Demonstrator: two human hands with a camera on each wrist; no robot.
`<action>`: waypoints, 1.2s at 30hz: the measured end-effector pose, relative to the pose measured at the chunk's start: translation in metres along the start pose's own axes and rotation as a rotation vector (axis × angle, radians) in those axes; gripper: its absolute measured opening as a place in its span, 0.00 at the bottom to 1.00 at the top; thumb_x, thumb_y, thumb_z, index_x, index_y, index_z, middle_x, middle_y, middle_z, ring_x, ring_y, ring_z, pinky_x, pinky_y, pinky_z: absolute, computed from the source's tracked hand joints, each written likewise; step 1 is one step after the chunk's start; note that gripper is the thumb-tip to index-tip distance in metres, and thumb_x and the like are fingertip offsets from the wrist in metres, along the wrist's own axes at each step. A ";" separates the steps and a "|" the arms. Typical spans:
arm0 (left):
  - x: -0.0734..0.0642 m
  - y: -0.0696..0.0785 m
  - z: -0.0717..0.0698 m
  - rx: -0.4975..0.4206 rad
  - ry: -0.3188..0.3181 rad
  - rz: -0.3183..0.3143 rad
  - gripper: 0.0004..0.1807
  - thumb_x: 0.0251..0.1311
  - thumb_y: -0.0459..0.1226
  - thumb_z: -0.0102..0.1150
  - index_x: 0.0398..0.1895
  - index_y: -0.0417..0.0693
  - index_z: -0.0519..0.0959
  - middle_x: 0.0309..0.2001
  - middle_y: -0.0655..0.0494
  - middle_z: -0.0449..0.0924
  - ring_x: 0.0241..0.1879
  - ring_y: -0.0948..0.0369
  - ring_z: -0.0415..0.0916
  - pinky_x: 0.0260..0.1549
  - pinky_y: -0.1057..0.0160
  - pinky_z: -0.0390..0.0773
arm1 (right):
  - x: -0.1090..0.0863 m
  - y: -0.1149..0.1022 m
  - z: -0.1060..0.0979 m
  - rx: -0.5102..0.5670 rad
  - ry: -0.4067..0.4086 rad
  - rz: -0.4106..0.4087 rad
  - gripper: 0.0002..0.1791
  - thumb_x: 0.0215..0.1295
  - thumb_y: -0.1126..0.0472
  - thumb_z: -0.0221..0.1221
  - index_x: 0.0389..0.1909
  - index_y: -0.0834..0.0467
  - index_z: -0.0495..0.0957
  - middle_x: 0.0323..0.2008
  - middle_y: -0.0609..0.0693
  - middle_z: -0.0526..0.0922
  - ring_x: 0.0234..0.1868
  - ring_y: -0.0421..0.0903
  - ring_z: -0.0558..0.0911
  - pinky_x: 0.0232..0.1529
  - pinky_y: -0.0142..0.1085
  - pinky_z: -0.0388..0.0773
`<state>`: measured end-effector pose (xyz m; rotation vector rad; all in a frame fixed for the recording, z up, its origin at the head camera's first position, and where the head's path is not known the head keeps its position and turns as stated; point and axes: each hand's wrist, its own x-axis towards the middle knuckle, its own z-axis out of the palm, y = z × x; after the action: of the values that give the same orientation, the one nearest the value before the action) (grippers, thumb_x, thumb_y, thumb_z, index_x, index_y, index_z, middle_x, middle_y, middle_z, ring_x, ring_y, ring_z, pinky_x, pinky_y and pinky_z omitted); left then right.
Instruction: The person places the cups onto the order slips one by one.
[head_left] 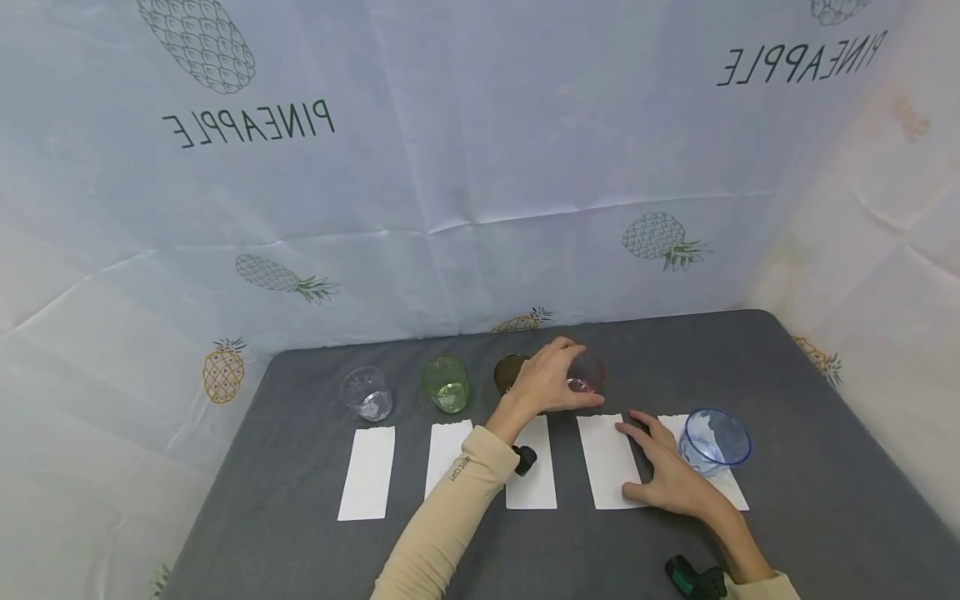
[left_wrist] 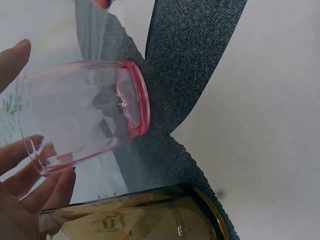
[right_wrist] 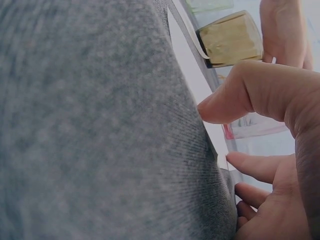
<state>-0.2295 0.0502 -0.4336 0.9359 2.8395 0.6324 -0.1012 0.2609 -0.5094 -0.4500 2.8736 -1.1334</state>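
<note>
A clear pink-tinted glass (head_left: 591,372) stands at the back of the table, with my left hand (head_left: 551,379) around its near left side. In the left wrist view, the fingers (left_wrist: 42,187) reach the rim of this pink glass (left_wrist: 82,112), while the thumb stands off it. Just left of that hand is an amber glass (left_wrist: 130,217). My right hand (head_left: 667,475) is spread low over the right edge of a white paper strip (head_left: 606,458), thumb and fingers apart. Beside it, a blue glass (head_left: 716,440) sits on the rightmost strip (head_left: 735,490).
A green glass (head_left: 447,385) and a colourless glass (head_left: 367,394) stand further left in the back row. More paper strips (head_left: 367,473) lie in front of the glasses on the grey table (head_left: 292,467). A printed cloth (head_left: 465,167) hangs behind the table's back edge.
</note>
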 end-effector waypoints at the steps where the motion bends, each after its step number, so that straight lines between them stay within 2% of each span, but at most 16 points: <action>1: 0.000 0.000 0.000 -0.002 -0.001 -0.002 0.46 0.55 0.61 0.71 0.74 0.50 0.70 0.72 0.52 0.70 0.66 0.54 0.75 0.59 0.48 0.81 | 0.000 0.000 0.000 -0.001 0.001 -0.001 0.47 0.40 0.58 0.74 0.67 0.64 0.72 0.72 0.70 0.58 0.71 0.73 0.59 0.60 0.71 0.65; 15: 0.004 -0.003 0.004 0.007 0.026 -0.016 0.43 0.55 0.59 0.71 0.72 0.52 0.73 0.67 0.55 0.75 0.61 0.56 0.79 0.55 0.53 0.83 | 0.000 0.000 0.001 0.020 0.002 -0.001 0.47 0.40 0.60 0.73 0.68 0.64 0.71 0.73 0.70 0.57 0.71 0.73 0.58 0.60 0.71 0.64; 22: 0.004 0.000 0.005 -0.005 0.048 0.014 0.43 0.54 0.59 0.71 0.71 0.51 0.74 0.66 0.54 0.76 0.61 0.57 0.79 0.54 0.55 0.84 | 0.000 0.000 0.001 0.015 -0.004 0.007 0.47 0.41 0.59 0.73 0.68 0.64 0.71 0.73 0.70 0.57 0.71 0.73 0.57 0.61 0.72 0.63; 28: 0.000 0.007 0.000 -0.015 0.061 0.039 0.43 0.54 0.59 0.72 0.70 0.51 0.74 0.66 0.55 0.76 0.61 0.57 0.79 0.54 0.57 0.84 | 0.000 0.001 0.002 0.002 -0.004 0.009 0.47 0.41 0.59 0.73 0.68 0.64 0.71 0.73 0.70 0.57 0.71 0.74 0.57 0.60 0.74 0.63; 36: -0.003 0.011 -0.005 -0.096 0.084 0.098 0.43 0.53 0.58 0.74 0.69 0.49 0.75 0.65 0.53 0.76 0.62 0.57 0.77 0.59 0.61 0.81 | 0.000 0.003 0.002 0.005 -0.010 0.013 0.47 0.41 0.58 0.73 0.68 0.64 0.71 0.73 0.70 0.56 0.71 0.74 0.57 0.61 0.75 0.62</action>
<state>-0.2218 0.0548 -0.4249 1.0624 2.8191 0.8294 -0.1019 0.2610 -0.5129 -0.4350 2.8600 -1.1324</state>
